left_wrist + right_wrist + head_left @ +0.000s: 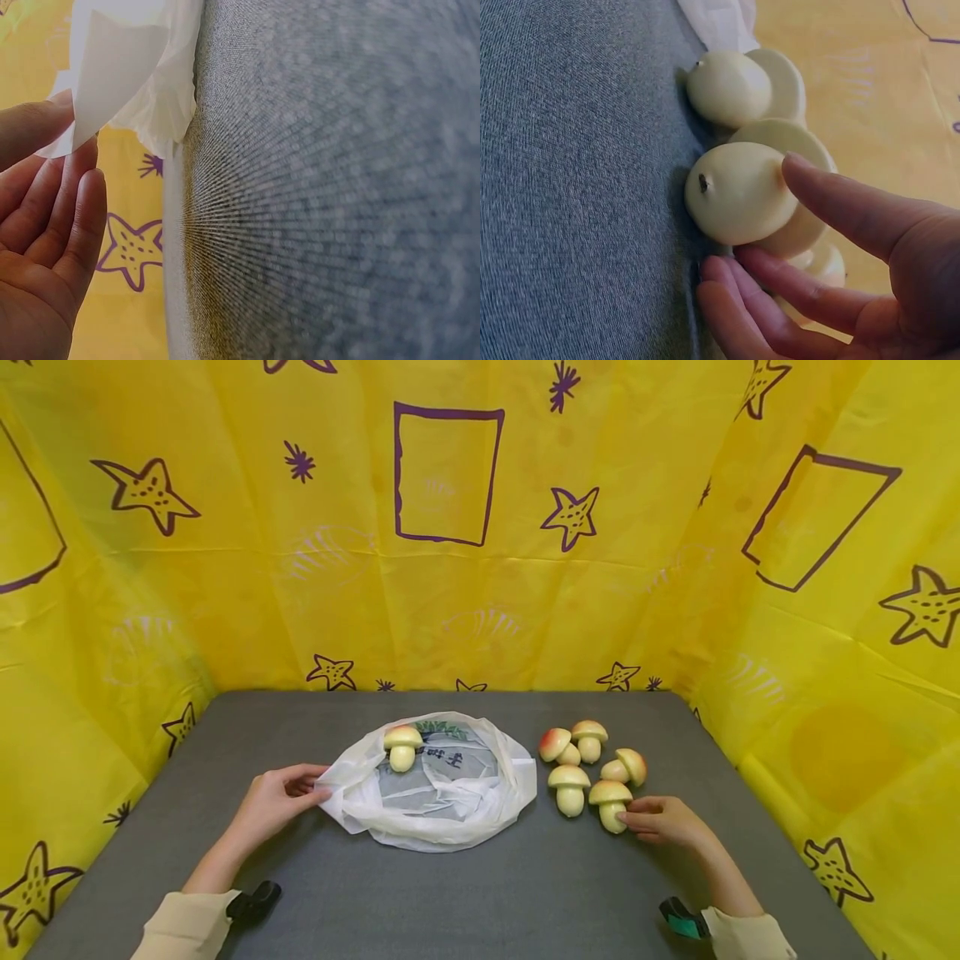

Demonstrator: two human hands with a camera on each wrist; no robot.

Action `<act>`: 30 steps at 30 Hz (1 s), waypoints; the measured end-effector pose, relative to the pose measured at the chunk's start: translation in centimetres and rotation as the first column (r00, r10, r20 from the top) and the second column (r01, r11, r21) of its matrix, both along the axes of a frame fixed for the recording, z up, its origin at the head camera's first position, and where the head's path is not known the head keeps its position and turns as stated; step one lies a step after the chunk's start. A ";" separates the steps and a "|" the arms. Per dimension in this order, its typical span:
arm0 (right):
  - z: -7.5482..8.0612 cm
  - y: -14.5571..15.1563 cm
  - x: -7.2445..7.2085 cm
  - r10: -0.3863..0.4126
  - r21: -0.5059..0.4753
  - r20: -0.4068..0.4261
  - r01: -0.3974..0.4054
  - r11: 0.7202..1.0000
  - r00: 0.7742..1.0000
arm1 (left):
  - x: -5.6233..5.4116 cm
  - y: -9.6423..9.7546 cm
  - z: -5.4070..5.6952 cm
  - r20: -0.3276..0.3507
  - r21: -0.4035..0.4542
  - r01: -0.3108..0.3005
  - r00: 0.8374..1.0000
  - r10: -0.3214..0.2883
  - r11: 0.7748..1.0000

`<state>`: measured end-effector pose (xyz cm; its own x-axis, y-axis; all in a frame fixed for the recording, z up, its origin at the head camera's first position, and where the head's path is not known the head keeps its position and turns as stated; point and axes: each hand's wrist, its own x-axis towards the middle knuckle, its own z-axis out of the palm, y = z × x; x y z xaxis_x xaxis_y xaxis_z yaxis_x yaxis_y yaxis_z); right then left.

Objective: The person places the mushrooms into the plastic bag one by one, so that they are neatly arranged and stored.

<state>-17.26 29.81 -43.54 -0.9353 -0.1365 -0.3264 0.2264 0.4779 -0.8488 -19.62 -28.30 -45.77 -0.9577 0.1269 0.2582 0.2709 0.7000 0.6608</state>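
Note:
A white plastic bag (517, 777) lies on the table with its mouth spread wide. My left hand (283, 795) pinches the bag's left edge between thumb and fingers; the left wrist view shows the hand (52, 225) gripping the thin white plastic (120, 67). One toy mushroom (402, 748) lies in the bag's upper left part. Right of the bag sits a cluster of several toy mushrooms with pale stems and yellow-red caps. My right hand (666, 821) holds the nearest mushroom (611, 803) by its stem, the thumb (832, 199) on one side and fingers on the other.
Grey cloth covers the table (450, 902). Beside the held mushroom stand other mushrooms, one (569, 789) just left and another (626, 767) behind. Yellow curtains (480, 610) with purple drawings enclose the back and both sides.

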 end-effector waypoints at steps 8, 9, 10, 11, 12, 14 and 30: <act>-0.3 -1.0 -0.4 -0.021 0.095 -0.010 0.022 0.995 1.000 | 0.2 0.0 0.1 0.022 -0.002 -0.008 1.000 0.008 1.000; -0.3 -1.2 -0.4 -0.026 0.104 -0.008 0.027 0.994 1.000 | 0.2 0.0 0.1 0.023 -0.003 -0.010 1.000 0.010 1.000; -0.4 -1.3 -0.5 -0.026 0.115 -0.010 0.027 0.993 1.000 | 0.3 0.0 0.0 0.023 -0.003 -0.012 1.000 0.013 1.000; -0.4 -1.3 -0.5 -0.030 0.119 -0.008 0.031 0.992 1.000 | 0.3 0.0 0.0 0.023 -0.003 -0.013 1.000 0.013 1.000; -0.5 -1.4 -0.6 -0.026 0.120 -0.008 0.027 0.992 1.000 | 0.3 0.0 -0.1 0.024 -0.002 -0.015 1.000 0.015 1.000; -0.5 -1.5 -0.7 -0.023 0.116 -0.008 0.024 0.993 1.000 | 0.3 0.0 -0.1 0.023 0.000 -0.017 1.000 0.017 1.000; -0.4 -1.3 -0.8 -0.033 0.103 -0.013 0.034 0.994 0.999 | 0.1 -0.1 0.0 -0.004 0.011 -0.001 1.000 0.001 1.000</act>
